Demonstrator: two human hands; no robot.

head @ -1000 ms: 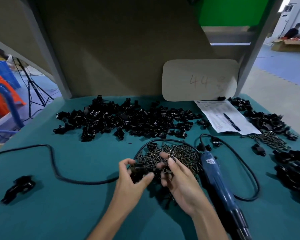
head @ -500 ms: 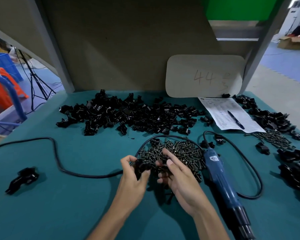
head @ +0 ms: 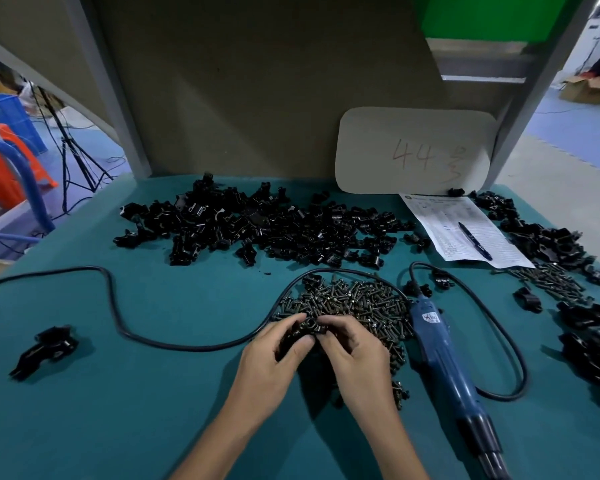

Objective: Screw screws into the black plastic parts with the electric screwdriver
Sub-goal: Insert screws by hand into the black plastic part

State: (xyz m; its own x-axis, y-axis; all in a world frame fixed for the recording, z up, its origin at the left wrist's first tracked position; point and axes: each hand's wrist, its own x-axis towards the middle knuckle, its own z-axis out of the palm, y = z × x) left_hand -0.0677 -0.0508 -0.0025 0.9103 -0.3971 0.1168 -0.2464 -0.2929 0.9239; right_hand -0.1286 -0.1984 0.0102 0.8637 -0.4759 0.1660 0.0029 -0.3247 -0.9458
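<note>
My left hand (head: pixel 274 355) and my right hand (head: pixel 354 351) meet over the near edge of a pile of dark screws (head: pixel 354 303). Between their curled fingers they hold a small black plastic part (head: pixel 307 327); both thumbs and fingertips pinch it. Whether a screw sits in it is hidden by the fingers. The blue electric screwdriver (head: pixel 440 358) lies on the table just right of my right hand, untouched, its tip toward me. A large heap of black plastic parts (head: pixel 274 230) lies behind the screws.
The screwdriver's black cable (head: pixel 118 306) loops across the teal table (head: pixel 118 410) to the left. One black part (head: pixel 45 348) lies alone at the left. More parts (head: pixel 596 341) and screws (head: pixel 551 282) sit right, by a paper sheet with a pen (head: pixel 465 233).
My right hand's fingers have curled in from a spread pose and now pinch the part together with my left hand. Both hands drew closer together.
</note>
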